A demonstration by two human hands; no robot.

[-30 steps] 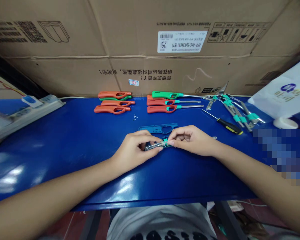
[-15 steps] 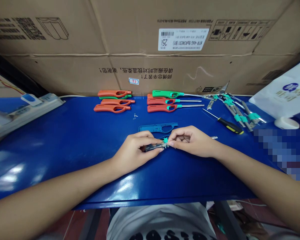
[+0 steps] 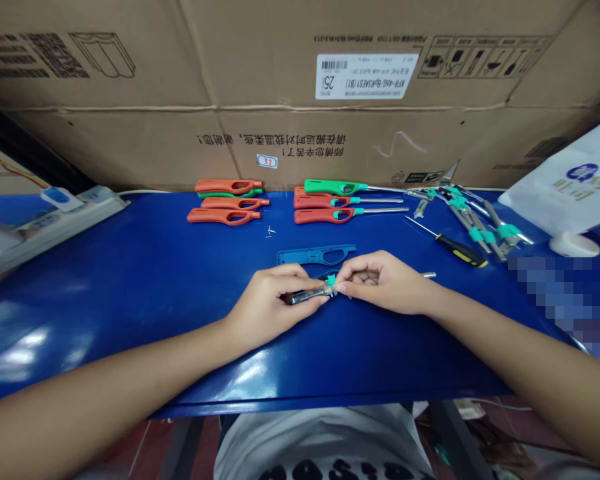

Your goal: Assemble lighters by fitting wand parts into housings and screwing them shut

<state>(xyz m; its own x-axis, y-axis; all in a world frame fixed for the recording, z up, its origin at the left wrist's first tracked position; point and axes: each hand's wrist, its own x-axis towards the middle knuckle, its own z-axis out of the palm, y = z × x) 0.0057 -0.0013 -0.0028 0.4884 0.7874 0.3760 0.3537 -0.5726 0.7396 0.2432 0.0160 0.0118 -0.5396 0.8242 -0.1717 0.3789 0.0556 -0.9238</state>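
Observation:
My left hand [image 3: 266, 303] is closed around a lighter's clear, dark-looking fuel tank [image 3: 307, 295], holding it just above the blue table. At the tank's right end, my right hand [image 3: 387, 285] pinches with thumb and forefinger; what sits between those fingertips is too small to make out. A teal trigger piece [image 3: 331, 280] shows between the two hands. Just beyond them lies a blue lighter casing half [image 3: 300, 256], its inner side up. The end of a metal tube [image 3: 430, 275] sticks out past my right wrist.
Orange lighter casings [image 3: 225, 215] lie at the back left, and long-nosed lighters [image 3: 325, 216] right of them. Tiny screws [image 3: 271, 232] sit nearer. A screwdriver [image 3: 461, 252] and several metal nozzle assemblies [image 3: 473, 223] lie right. A power strip [image 3: 75, 213] is left; a cardboard box [image 3: 280, 87] stands behind.
Both hands stay in nearly the same place. The tank in my left hand has tilted or turned slightly and looks shinier; nothing else has visibly moved.

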